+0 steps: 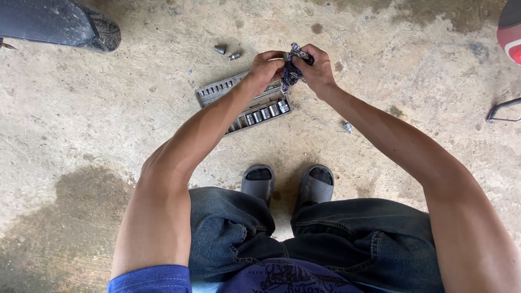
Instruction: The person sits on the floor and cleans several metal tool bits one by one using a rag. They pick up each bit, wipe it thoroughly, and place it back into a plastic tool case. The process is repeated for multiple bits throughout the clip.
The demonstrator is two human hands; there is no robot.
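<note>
While both arms reach forward from the bottom of the frame, the left hand (266, 66) and the right hand (316, 68) meet in the upper middle, each pinched shut on a dark blue patterned rag (291, 70) bunched between them. Left hand's fingers curl onto the rag's left side; right hand grips its upper right, where a small dark end of something pokes out past the fingers, too hidden to identify. Rag hangs just above the far right end of a grey socket set case (217, 90), which lies open on the concrete floor (108, 135) at a slant, centre of frame. Row of shiny sockets (266, 113) sits along the case's near edge; smaller bits line its far edge. Two loose sockets (226, 52) lie on the floor just beyond the case, upper middle. One more small metal piece (348, 127) lies to the right of the case, under the right forearm. Grey slippers (287, 182) on both feet show below the case, blue jeans at the bottom. Dark tyre and fender (65, 24) upper left; red object (510, 32) at upper right edge; bent metal rod (502, 108) at right edge. Damp stain lower left of floor.
</note>
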